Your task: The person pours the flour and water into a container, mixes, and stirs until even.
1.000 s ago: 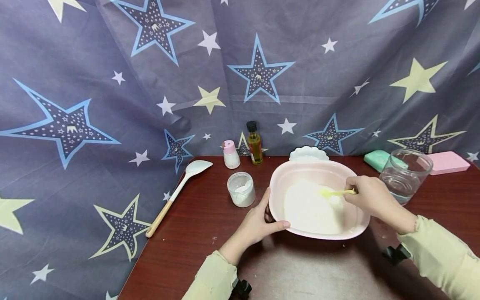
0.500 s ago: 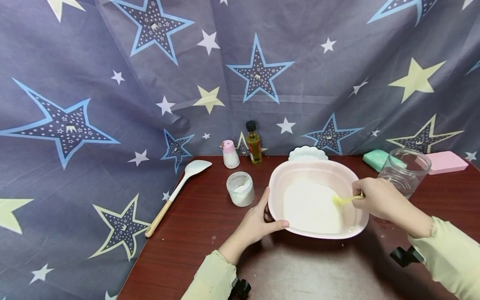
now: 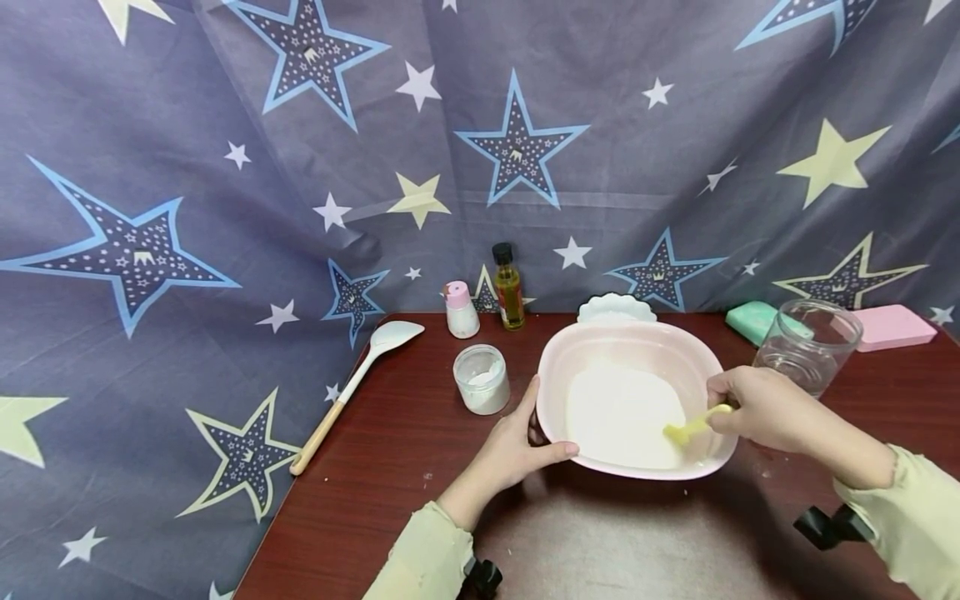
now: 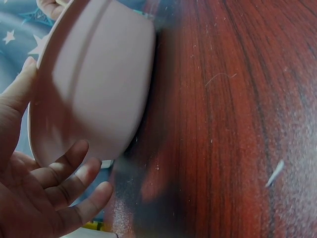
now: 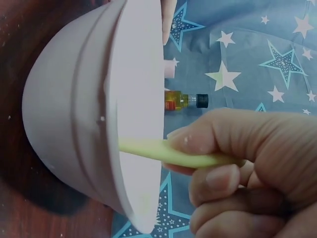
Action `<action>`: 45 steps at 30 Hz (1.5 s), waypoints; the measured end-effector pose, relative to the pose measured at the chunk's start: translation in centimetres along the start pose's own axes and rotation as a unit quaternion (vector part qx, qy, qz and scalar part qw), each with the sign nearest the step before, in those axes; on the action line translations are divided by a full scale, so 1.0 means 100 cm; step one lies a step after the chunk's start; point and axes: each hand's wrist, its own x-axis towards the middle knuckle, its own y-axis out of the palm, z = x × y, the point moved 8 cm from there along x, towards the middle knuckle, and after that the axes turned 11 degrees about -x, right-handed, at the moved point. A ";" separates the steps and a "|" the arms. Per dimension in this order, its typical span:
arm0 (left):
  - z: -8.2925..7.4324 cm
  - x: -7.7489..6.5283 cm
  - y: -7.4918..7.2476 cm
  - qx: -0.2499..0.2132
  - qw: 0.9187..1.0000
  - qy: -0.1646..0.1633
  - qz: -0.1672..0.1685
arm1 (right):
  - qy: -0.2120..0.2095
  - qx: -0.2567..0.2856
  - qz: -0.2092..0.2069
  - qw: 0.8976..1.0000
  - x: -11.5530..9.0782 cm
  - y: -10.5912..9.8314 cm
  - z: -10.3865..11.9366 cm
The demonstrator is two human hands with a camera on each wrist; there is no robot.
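A pale pink oval basin (image 3: 551,400) with a white powder (image 3: 618,408) spread over its bottom stands on the table. My left hand (image 3: 517,446) grips its left side, thumb over the rim and fingers against the outer wall; in the left wrist view, fingers (image 4: 74,166) spread along that wall. From the right, my right hand (image 3: 768,408) pinches the handle of a small yellow spoon (image 3: 693,425) between thumb and curled fingers. The spoon's head is in the powder near the basin's right side. In the right wrist view, its handle (image 5: 168,152) crosses the rim.
Left of the basin stand an open jar of white powder (image 3: 482,387), a pink-capped shaker (image 3: 462,312) and an oil bottle (image 3: 510,292). A white spatula (image 3: 352,379) lies further left. Right are a clear glass (image 3: 806,350), a green block (image 3: 752,321) and a pink block (image 3: 896,327).
My right hand has moved the spoon right and toward the basin's near side, through the powder. The left hand keeps its hold on the basin, which has hardly moved.
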 end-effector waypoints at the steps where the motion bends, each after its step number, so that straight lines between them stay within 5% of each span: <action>1: 0.000 0.000 0.000 0.000 1.000 0.000 0.000 | -0.003 0.006 0.000 1.000 0.000 0.000 0.001; 12: 0.000 0.000 0.000 -0.002 1.000 -0.001 -0.001 | -0.062 0.090 -0.012 0.994 0.002 0.011 0.017; 25: 0.002 0.001 0.000 0.003 1.000 0.001 -0.004 | -0.152 0.137 -0.116 0.972 0.016 0.027 0.045; 30: 0.001 0.001 0.000 0.008 1.000 0.002 -0.007 | -0.143 0.112 -0.158 0.971 0.024 0.030 0.049; 45: -0.001 0.000 -0.001 0.013 1.000 0.003 -0.007 | -0.046 0.040 -0.195 0.979 0.038 0.027 0.035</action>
